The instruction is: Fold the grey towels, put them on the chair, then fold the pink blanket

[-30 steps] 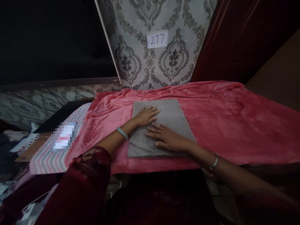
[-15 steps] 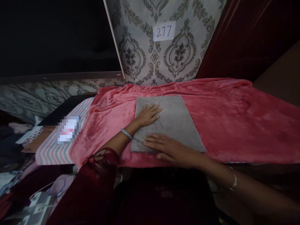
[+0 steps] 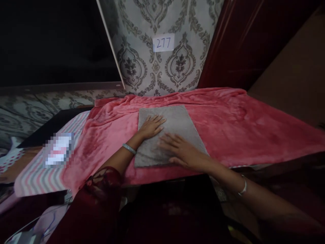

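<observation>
two hands at one grey cloth (image 3: 175, 118), which lies flat near the middle of a pink plush blanket (image 3: 243, 135); short pile, a few creases toward its near left corner. left hand (image 3: 151, 127): palm down on the cloth's left part, fingers apart and pointing away to the right. right hand (image 3: 181, 150): palm down, fingers likewise apart, over the near part of the cloth, closer to its near edge than the left; fingertips blurred, cannot tell whether they press or skim. hands near each other, with a gap between. light grey-blue bracelet (image 3: 129, 148) at the left wrist, slim silvery bangle (image 3: 243, 185) at the right. dark red sleeve (image 3: 99, 200) on the left arm. blanket bunched in folds along its far edge, below patterned wallpaper (image 3: 152, 20). white card (image 3: 163, 42) on the wallpaper, handwritten "277". to the left, striped cloth (image 3: 38, 176), partly under the blanket, bearing a pixelated object (image 3: 58, 150), identity hidden. beyond that, large dark screen (image 3: 56, 40). right of the wallpaper, glossy dark red panel (image 3: 236, 40).
</observation>
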`<state>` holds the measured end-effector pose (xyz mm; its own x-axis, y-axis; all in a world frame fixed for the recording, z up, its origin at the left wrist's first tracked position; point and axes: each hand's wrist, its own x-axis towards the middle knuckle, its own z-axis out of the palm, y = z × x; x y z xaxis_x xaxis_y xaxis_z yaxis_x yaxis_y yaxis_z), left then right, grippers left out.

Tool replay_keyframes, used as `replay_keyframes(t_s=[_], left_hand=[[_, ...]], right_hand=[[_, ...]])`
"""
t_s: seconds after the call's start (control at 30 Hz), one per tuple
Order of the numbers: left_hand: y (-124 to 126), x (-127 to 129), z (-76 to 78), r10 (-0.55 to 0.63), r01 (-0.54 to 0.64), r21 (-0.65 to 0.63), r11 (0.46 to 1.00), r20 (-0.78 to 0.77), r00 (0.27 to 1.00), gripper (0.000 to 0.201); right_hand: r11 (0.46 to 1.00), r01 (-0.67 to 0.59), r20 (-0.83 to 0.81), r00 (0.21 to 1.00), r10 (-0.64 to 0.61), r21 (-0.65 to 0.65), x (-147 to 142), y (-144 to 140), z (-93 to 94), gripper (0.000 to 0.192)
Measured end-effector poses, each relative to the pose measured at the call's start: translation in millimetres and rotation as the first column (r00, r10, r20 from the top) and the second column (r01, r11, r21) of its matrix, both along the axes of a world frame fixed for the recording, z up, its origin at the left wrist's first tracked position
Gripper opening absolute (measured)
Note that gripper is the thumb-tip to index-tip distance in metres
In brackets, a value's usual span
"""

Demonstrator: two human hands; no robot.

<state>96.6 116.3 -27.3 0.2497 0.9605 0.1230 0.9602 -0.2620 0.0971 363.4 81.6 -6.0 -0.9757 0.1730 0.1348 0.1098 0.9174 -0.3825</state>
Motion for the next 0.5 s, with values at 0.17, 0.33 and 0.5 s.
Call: replay_keyframes(t_s=[0.17,0.33,0.5], left_hand=[[-2,2,2.9,0.000,0.000,0.004,1.000,0.025,1.000,0.056],[-2,-9,-1.1,0.033,-0.057,0.117,0.992,0.191,0.981,0.048],[-7,-32,0.9,0.175,-0.447,0.159,0.881,0.767,0.618,0.040]], right_hand=[[0.993,0.121,0.074,0.990,-0.121,0.006,18,10,-23.5,0.065],[0.955,0.068,-0.133,0.985,-0.111,-0.289,42,11,-30.3,0.056],[0.682,0.328,-0.402,0.614,-0.680,-0.654,68,66,-40.8,0.067]])
